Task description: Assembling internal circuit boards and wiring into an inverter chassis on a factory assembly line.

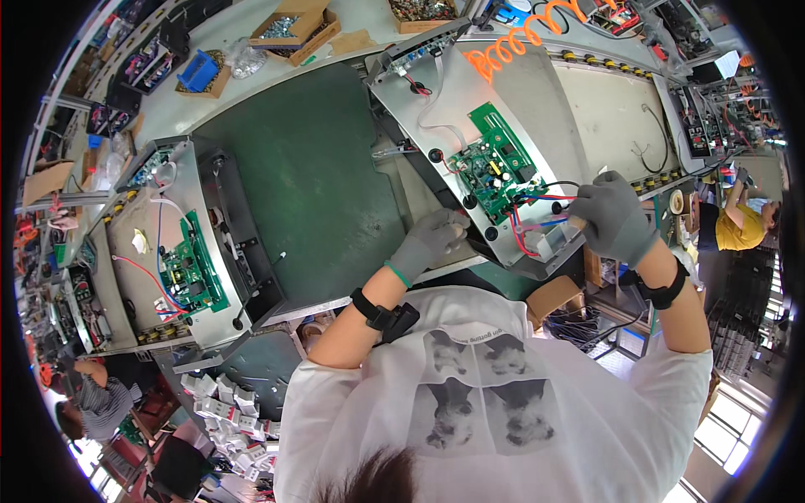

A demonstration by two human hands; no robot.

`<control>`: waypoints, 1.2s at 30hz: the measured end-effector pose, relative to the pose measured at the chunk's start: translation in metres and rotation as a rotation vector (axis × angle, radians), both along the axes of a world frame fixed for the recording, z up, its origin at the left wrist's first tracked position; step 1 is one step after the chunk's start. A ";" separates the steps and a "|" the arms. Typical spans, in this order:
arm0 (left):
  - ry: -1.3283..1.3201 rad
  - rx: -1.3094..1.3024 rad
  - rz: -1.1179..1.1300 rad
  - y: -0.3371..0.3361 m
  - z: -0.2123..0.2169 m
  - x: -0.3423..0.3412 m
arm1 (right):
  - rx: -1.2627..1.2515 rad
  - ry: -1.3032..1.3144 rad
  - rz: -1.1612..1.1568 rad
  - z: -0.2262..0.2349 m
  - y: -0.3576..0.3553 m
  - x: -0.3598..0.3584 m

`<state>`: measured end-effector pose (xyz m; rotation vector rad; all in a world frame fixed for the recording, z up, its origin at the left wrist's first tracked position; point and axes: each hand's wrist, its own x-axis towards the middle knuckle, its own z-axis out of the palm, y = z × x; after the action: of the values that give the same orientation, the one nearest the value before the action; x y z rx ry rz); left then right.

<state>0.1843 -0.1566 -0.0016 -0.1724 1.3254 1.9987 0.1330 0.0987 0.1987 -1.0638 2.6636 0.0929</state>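
Observation:
An open metal chassis [417,111] lies tilted across the bench in front of me, with a green circuit board [501,159] fixed inside. Red, blue and black wires [545,198] run from the board to its near right end, where a pale boxy part [549,241] sits. My right hand [619,218], in a grey glove, is closed on the wires beside that end. My left hand [429,245], also gloved in grey, has its fingers curled together at the chassis's near left edge; what lies between them, if anything, is hidden.
Another chassis [215,323] with a green board stands at the left, beside a dark green mat [310,168]. Small-part boxes [289,32] and a blue bin [198,72] line the far side. A coiled orange hose [524,38] hangs there. Co-workers [740,220] are at both sides.

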 end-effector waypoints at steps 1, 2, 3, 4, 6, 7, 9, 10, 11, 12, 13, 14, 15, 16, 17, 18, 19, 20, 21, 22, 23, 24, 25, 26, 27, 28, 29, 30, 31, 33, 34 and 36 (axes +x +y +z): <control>-0.005 0.010 0.002 0.006 -0.014 0.003 | 0.100 -0.005 0.006 -0.004 0.002 0.003; 0.000 -0.062 -0.078 0.012 -0.019 0.004 | 0.110 -0.006 0.011 -0.007 0.000 0.005; 0.006 -0.134 -0.156 0.018 -0.023 0.005 | 0.137 0.015 0.043 -0.010 -0.002 0.006; 0.005 -0.126 -0.149 0.025 -0.027 0.007 | 0.162 0.036 0.077 -0.010 -0.005 0.007; 0.062 -0.218 -0.239 0.038 -0.021 0.006 | 0.200 0.017 0.076 -0.010 -0.012 0.004; 0.058 -0.216 -0.235 0.039 -0.018 0.004 | 0.235 0.003 0.073 -0.009 -0.016 0.001; 0.082 -0.107 -0.213 0.041 -0.009 0.002 | 0.312 -0.027 0.079 -0.005 -0.020 -0.001; 0.079 -0.105 -0.210 0.043 -0.011 0.003 | 0.387 -0.052 0.082 -0.004 -0.021 -0.003; 0.095 -0.110 -0.199 0.044 -0.014 0.002 | 0.387 -0.051 0.088 -0.004 -0.023 -0.006; 0.111 -0.116 -0.188 0.045 -0.017 0.003 | 0.477 -0.076 0.052 -0.005 -0.025 -0.009; 0.111 -0.117 -0.181 0.050 -0.029 0.005 | 0.567 -0.100 0.014 -0.005 -0.028 -0.012; 0.108 -0.030 -0.112 0.057 -0.046 0.009 | 0.569 -0.098 0.024 -0.006 -0.032 -0.015; 0.105 0.055 -0.050 0.060 -0.051 0.011 | 0.592 -0.073 0.005 -0.009 -0.036 -0.017; 0.105 0.055 -0.045 0.062 -0.057 0.011 | 0.615 -0.048 -0.013 -0.012 -0.038 -0.018; 0.138 0.017 -0.064 0.064 -0.056 0.010 | 0.617 -0.048 -0.009 -0.014 -0.039 -0.017; 0.170 -0.022 -0.083 0.064 -0.055 0.010 | 0.525 -0.050 0.012 -0.017 -0.039 -0.016; 0.169 -0.020 -0.077 0.063 -0.055 0.010 | 0.434 -0.051 0.032 -0.020 -0.040 -0.015; 0.133 -0.007 -0.093 0.061 -0.050 0.009 | 0.436 -0.051 0.034 -0.026 -0.042 -0.012; 0.098 0.007 -0.109 0.060 -0.048 0.008 | 0.502 -0.126 0.096 -0.033 -0.046 -0.009; 0.099 0.009 -0.107 0.062 -0.055 0.008 | 0.568 -0.201 0.157 -0.037 -0.052 -0.006; 0.051 0.084 -0.068 0.063 -0.060 0.008 | 0.606 -0.229 0.199 -0.038 -0.060 -0.004; 0.003 0.159 -0.029 0.063 -0.064 0.008 | 0.609 -0.227 0.207 -0.041 -0.062 -0.002; 0.003 0.161 -0.020 0.062 -0.068 0.011 | 0.597 -0.222 0.249 -0.046 -0.063 0.001; 0.153 -0.014 -0.072 0.057 -0.053 0.010 | 0.585 -0.222 0.280 -0.052 -0.061 0.003; 0.304 -0.193 -0.116 0.052 -0.038 0.009 | 0.587 -0.222 0.283 -0.055 -0.060 0.003; 0.303 -0.191 -0.113 0.050 -0.026 0.006 | 0.574 -0.198 0.268 -0.058 -0.058 0.004; 0.238 -0.260 -0.137 0.047 -0.016 0.004 | 0.560 -0.173 0.258 -0.058 -0.059 0.003; 0.171 -0.329 -0.163 0.046 -0.012 0.003 | 0.563 -0.173 0.263 -0.057 -0.062 0.003; 0.170 -0.326 -0.158 0.047 -0.012 0.003 | 0.617 -0.181 0.245 -0.055 -0.068 0.002; 0.215 -0.406 -0.111 0.049 -0.012 0.004 | 0.671 -0.191 0.238 -0.050 -0.075 0.000; 0.210 -0.405 -0.105 0.049 -0.012 0.005 | 0.680 -0.205 0.211 -0.047 -0.078 0.000; 0.163 -0.358 -0.088 0.050 -0.008 0.005 | 0.691 -0.223 0.185 -0.047 -0.079 0.000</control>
<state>0.1889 -0.1062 -0.0093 -0.1156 1.7595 1.7175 0.1333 0.0201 0.1515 -0.9931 2.0671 0.8100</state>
